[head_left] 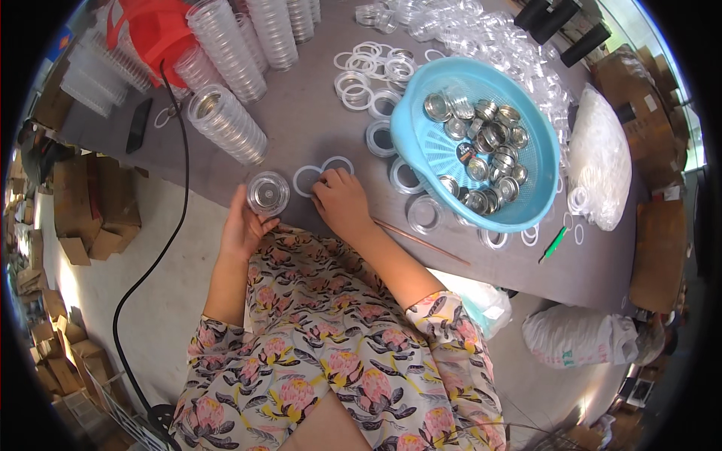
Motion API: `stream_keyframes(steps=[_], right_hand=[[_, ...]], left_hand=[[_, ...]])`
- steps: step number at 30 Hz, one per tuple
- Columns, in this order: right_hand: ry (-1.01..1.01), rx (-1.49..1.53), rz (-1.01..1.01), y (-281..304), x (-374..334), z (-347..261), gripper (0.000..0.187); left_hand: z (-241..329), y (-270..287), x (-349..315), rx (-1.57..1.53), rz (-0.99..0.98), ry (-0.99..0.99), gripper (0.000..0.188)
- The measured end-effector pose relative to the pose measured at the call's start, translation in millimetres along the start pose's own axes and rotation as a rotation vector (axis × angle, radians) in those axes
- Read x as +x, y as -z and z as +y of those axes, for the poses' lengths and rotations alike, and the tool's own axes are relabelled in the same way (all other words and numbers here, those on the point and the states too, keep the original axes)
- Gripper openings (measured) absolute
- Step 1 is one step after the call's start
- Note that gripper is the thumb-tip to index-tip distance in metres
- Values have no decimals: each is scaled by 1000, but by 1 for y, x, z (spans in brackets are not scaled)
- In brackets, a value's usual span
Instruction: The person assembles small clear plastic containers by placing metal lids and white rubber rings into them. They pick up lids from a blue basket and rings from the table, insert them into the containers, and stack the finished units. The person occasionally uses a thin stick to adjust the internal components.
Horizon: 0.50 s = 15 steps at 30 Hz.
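Observation:
In my left hand (242, 225) is a clear round plastic cup (268, 194) with a silvery centre, held just off the table's near edge. My fingers wrap its left and lower sides. My right hand (340, 201) rests on the table with its fingers curled together at the edge of a thin white ring (296, 183); the fingertips are partly hidden. Just beyond these fingers lies a second white ring (347, 160). A tilted stack of clear plastic cups (228, 124) stands beyond my left hand.
A light-blue plastic basket (411, 141) holds several round metal pieces. White rings (358, 95) and clear plastic parts (481, 37) cover the far side. A thin brown rod (421, 240), a green-handled tool (555, 244) and a white bag (599, 158) lie rightward. A black cable (186, 173) crosses the left edge.

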State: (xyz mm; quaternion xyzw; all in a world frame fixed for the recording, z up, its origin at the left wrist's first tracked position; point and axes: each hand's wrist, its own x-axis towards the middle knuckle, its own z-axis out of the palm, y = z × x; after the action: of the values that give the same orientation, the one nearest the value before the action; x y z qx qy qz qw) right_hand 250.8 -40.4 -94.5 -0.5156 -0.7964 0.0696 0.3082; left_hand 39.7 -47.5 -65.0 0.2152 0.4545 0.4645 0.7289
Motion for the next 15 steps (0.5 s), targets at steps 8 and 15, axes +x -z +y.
stream_keyframes(steps=[8,15], right_hand=[[-281,430,252,19,4,-19,10],[-657,1221,256,35,9,-21,11]], left_hand=[[-11,-5,9,289,-53,-64,39],[-22,-36,9,1074,240,-613,46]])
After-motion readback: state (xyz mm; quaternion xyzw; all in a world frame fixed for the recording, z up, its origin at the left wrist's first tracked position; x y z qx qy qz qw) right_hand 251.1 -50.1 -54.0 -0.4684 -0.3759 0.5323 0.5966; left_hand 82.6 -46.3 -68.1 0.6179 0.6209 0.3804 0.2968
